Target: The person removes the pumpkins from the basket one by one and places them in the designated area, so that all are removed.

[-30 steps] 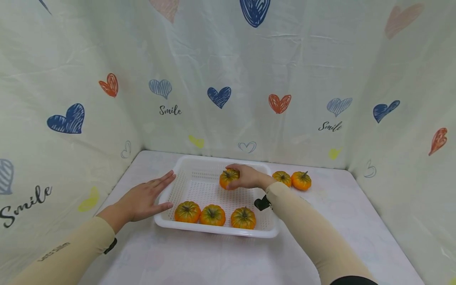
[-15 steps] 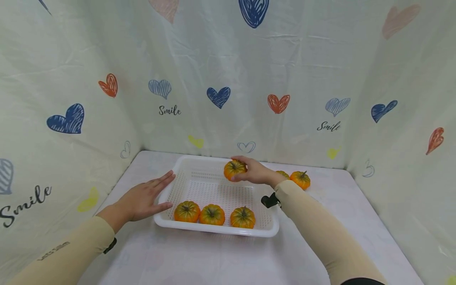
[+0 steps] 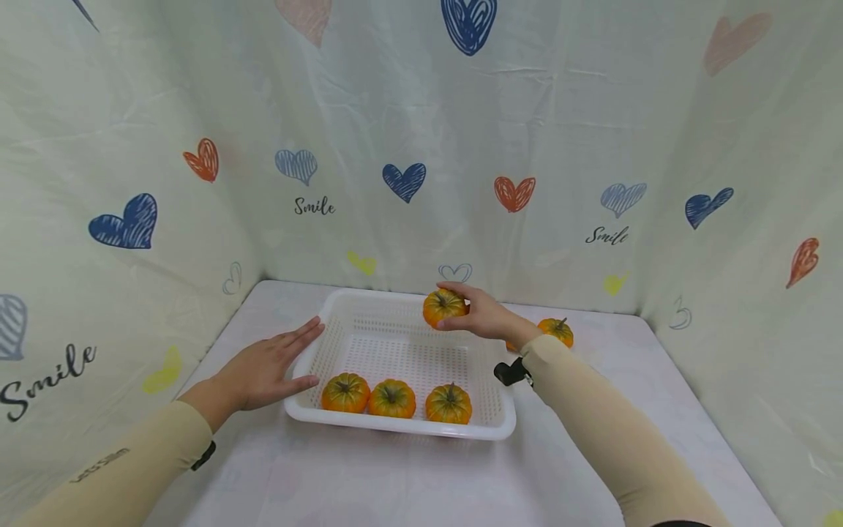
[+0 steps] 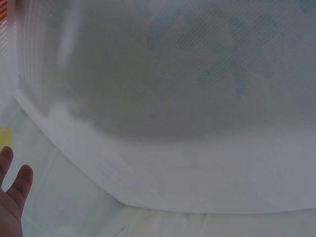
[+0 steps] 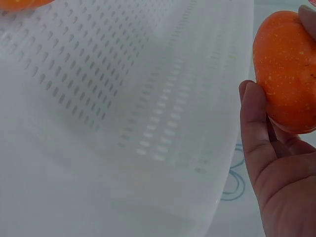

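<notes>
My right hand point(image 3: 489, 316) grips a small orange pumpkin point(image 3: 444, 308) between thumb and fingers, raised over the back right rim of the white plastic basket point(image 3: 403, 432). In the right wrist view the smooth orange underside of this pumpkin point(image 5: 286, 69) shows, with fingertips against it. Three more pumpkins stand in a row along the basket's front: a left one point(image 3: 345, 393), a middle one point(image 3: 392, 399) and a right one point(image 3: 448, 403). My left hand point(image 3: 266, 368) lies with straight fingers at the basket's left rim. Only two of its fingers show in the left wrist view.
On the white table point(image 3: 632, 410), right of the basket, sits another pumpkin point(image 3: 557, 331). A further pumpkin beside it is mostly hidden behind my right wrist. A pale curtain point(image 3: 560, 132) printed with hearts encloses the table at the back and sides.
My right hand has lifted the pumpkin from inside the basket and carried it up, back and to the right. The left hand has stayed at the left rim.
</notes>
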Demonstrator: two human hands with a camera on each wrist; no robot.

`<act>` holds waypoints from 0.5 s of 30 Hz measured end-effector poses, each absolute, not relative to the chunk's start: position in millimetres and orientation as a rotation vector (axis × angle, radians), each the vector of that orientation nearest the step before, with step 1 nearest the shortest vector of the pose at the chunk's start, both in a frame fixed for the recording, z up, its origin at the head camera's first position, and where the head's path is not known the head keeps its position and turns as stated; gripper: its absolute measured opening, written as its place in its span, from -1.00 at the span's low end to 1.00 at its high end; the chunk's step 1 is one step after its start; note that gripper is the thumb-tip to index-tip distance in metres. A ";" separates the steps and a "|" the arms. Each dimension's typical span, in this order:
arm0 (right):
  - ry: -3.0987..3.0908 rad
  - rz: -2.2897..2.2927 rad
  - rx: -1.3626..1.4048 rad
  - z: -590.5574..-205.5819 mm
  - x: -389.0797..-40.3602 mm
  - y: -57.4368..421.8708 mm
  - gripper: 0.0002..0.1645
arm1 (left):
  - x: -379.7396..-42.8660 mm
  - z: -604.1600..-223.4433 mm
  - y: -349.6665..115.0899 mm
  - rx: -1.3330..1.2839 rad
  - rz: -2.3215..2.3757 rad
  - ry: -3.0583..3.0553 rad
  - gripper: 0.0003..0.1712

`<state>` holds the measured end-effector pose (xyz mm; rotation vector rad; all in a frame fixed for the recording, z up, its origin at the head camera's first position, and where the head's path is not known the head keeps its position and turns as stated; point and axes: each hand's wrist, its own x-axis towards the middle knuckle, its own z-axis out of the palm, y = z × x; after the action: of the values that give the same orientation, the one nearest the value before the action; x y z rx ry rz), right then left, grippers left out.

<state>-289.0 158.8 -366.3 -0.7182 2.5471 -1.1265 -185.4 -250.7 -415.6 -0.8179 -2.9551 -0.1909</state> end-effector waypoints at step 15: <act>2.595 -1.169 -0.695 -350.7 -280.3 186.9 -0.02 | -184.7 -415.7 -250.7 -0.812 -0.190 -2.957 0.00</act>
<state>-280.3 186.9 -350.7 -0.6954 2.5948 -1.1691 -184.7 -250.7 -415.7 -0.8119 -2.9566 -0.1901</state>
